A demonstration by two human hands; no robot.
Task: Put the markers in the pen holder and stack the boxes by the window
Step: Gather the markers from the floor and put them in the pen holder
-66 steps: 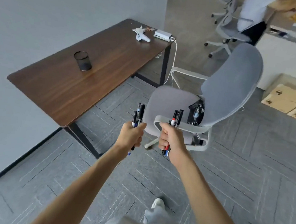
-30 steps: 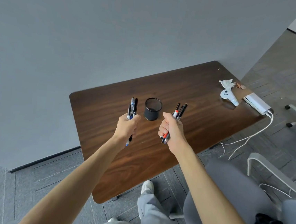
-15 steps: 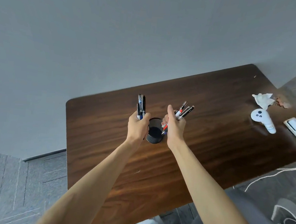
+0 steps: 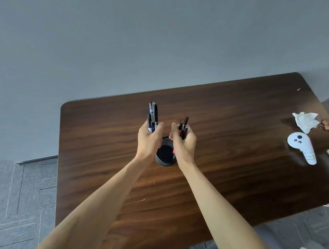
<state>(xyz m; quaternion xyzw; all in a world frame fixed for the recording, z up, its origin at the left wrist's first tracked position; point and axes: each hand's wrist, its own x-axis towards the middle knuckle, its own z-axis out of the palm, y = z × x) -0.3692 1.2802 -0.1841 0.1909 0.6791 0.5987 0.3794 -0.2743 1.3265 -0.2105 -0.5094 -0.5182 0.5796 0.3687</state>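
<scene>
Markers [image 4: 153, 111] are riding in two bunches right now. The left hand [image 4: 148, 141] is curling its fingers round one lot, with the caps poking up past the thumb. The right hand [image 4: 184, 144] is gripping a shorter bunch [image 4: 183, 126] the same way, and a red end is peeking out below the palm. Both hands are hovering right over the black pen holder [image 4: 163, 158], which is standing upright on the wooden table [image 4: 235, 171] between the two wrists. No boxes are showing up anywhere in view.

Handling-wise, I'm guessing these are light, stiff plastic barrels that are pretty slick against each other, so a loose fist is risking one sliding out early. Gripping around the middle looks right to me, since that's leaving the lower ends free to go into the cup first. The holder is looking light too, so I'm betting it tips if a fistful gets jammed against its rim, and dropping them straight down is seeming safer. A white controller [image 4: 300, 146] and a crumpled tissue [image 4: 305, 121] are lying well off to the right.
</scene>
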